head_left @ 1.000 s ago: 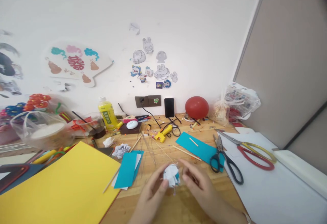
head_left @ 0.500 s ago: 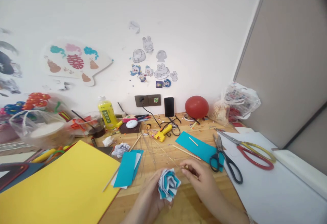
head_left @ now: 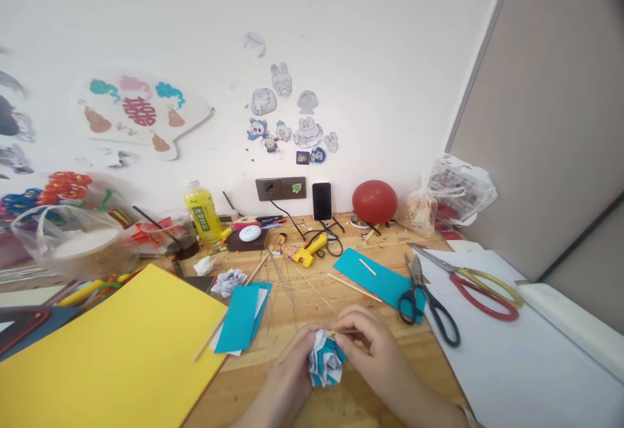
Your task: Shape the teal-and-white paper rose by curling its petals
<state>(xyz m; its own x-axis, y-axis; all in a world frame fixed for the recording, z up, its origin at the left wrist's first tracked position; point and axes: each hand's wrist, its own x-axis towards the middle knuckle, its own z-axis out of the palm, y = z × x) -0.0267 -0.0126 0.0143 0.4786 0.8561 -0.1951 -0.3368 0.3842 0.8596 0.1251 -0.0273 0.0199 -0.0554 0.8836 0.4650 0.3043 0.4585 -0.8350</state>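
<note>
A blue-and-white paper rose (head_left: 325, 361) is gripped from its left side by my left hand (head_left: 291, 364), low over the table's front. My right hand (head_left: 366, 343) pinches a thin wooden stick (head_left: 347, 332), its tip laid against the rose's upper petals. The right fingertips touch the flower's right edge. Just left of my hands are blue paper strips (head_left: 237, 321) stacked with white ones. Behind them sits a whitish paper rose (head_left: 229, 282). The underside of the held rose is hidden by my left fingers.
Yellow card (head_left: 117, 343) covers the left front. Black scissors (head_left: 425, 301) and larger red-and-yellow-handled scissors (head_left: 487, 291) lie at right, partly on white paper (head_left: 531, 376). A yellow glue gun (head_left: 311, 251), a phone (head_left: 322, 201), a red balloon (head_left: 375, 201) and a drink bottle (head_left: 203, 213) stand toward the wall.
My right hand has moved left to the rose, bringing the stick against its petals. The rose has turned and tilted a little in my left hand.
</note>
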